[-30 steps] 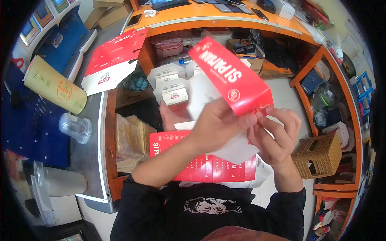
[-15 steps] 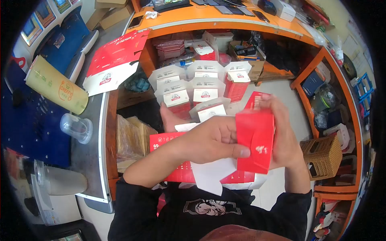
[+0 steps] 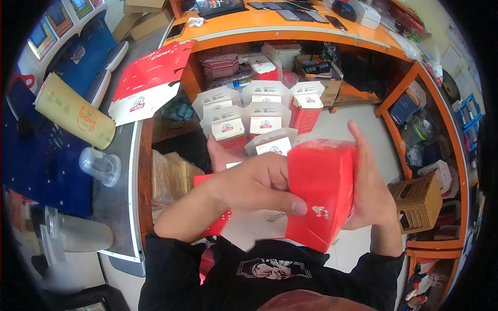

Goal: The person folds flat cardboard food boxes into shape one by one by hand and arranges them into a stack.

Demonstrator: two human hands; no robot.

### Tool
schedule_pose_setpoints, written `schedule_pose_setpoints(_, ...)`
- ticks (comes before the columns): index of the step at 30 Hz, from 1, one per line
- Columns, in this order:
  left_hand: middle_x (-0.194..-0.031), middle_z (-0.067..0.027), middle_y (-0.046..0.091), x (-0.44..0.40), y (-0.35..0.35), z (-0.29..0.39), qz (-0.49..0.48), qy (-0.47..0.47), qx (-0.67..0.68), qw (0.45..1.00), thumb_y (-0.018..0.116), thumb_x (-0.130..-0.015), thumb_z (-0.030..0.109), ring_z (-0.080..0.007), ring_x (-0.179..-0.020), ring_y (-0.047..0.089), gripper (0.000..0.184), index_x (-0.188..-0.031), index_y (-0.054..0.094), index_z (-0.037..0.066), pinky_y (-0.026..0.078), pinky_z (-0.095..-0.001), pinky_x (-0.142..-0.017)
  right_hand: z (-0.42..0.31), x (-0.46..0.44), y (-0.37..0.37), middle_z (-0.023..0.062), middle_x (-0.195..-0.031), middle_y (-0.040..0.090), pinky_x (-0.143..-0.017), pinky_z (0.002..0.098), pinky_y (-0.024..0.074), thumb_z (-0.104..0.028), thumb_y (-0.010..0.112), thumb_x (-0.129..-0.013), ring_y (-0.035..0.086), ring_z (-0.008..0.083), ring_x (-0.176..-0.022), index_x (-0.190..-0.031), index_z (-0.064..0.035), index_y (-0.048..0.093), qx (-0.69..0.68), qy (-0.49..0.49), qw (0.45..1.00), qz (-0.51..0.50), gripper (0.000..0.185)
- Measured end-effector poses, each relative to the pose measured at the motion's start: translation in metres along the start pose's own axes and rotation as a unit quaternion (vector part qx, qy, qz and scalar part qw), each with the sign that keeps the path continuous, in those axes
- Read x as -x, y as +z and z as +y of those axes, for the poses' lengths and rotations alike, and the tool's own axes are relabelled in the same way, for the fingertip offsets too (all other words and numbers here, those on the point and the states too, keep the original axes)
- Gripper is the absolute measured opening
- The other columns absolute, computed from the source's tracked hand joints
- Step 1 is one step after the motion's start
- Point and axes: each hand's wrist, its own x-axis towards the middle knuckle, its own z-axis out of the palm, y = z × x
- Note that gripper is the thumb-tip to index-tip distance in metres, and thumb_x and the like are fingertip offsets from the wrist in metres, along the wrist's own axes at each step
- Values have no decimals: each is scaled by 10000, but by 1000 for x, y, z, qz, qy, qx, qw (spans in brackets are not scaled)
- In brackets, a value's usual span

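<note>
In front of my chest is a red cardboard box [image 3: 322, 192], partly folded, with a small white print on its face. My left hand [image 3: 262, 189] grips its left side, thumb pressed on the red face. A white flap [image 3: 254, 228] spreads out below that hand. My right hand [image 3: 365, 186] lies along the box's right side with its fingers stretched upward; where the palm meets the board is partly hidden. Beneath my left forearm shows more red printed card [image 3: 205, 179]. Beyond my hands stand several stacks of nested red and white boxes [image 3: 228, 129] with raised white flaps.
An unfolded red and white box sheet [image 3: 150, 78] lies on the side table [image 3: 136, 171] to the left, near a yellow cup [image 3: 75, 111] and a clear plastic cup [image 3: 101, 166]. An orange desk [image 3: 290, 32] stands ahead. A woven basket [image 3: 419, 202] is at right.
The red box has shifted slightly left and opened out taller. My right hand's fingers have straightened from around it. The white flap has swung left with the box.
</note>
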Motion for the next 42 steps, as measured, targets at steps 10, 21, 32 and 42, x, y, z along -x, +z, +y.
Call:
schedule_pose_setpoints(10, -1315, -127, 643, 1, -11, 12, 74, 31, 170, 982, 733, -917, 90, -189, -1212, 615, 574, -1412, 479, -49, 493, -341, -1036, 16, 17, -1, 294, -1471, 379, -1138, 477, 348, -274, 928, -574, 424, 424, -1361, -1579, 21, 93, -201, 66, 971, -111, 1339)
schedule_pose_setpoints(21, -1305, -90, 566, -15, -103, -38, 202, 103, -451, 864, 651, -919, 271, -187, -1244, 553, 514, -1367, 485, 80, 441, -337, -1021, 73, 39, 27, 187, -1481, 460, -1100, 380, 388, -207, 962, -607, 498, 247, -1313, -1584, 22, 106, -627, 202, 705, -261, 1319)
schedule_pose_setpoints(32, -1148, -101, 654, -44, -71, -42, 319, -38, -283, 904, 684, -948, 234, -160, -1033, 621, 468, -1354, 554, 42, 487, -309, -845, 117, 104, 66, 242, -1424, 548, -1063, 472, 468, -410, 702, -879, 567, 344, -1290, -1455, 69, 433, -852, 235, 468, -30, 796)
schedule_pose_setpoints(42, -936, -97, 682, -48, -81, -74, 440, 32, -245, 863, 662, -996, 266, -88, -806, 628, 554, -1431, 461, -12, 476, -232, -652, 93, 71, 78, 167, -1241, 650, -925, 315, 521, -196, 769, -858, 662, 209, -1086, -1606, -99, 152, -510, 288, 790, 180, 974)
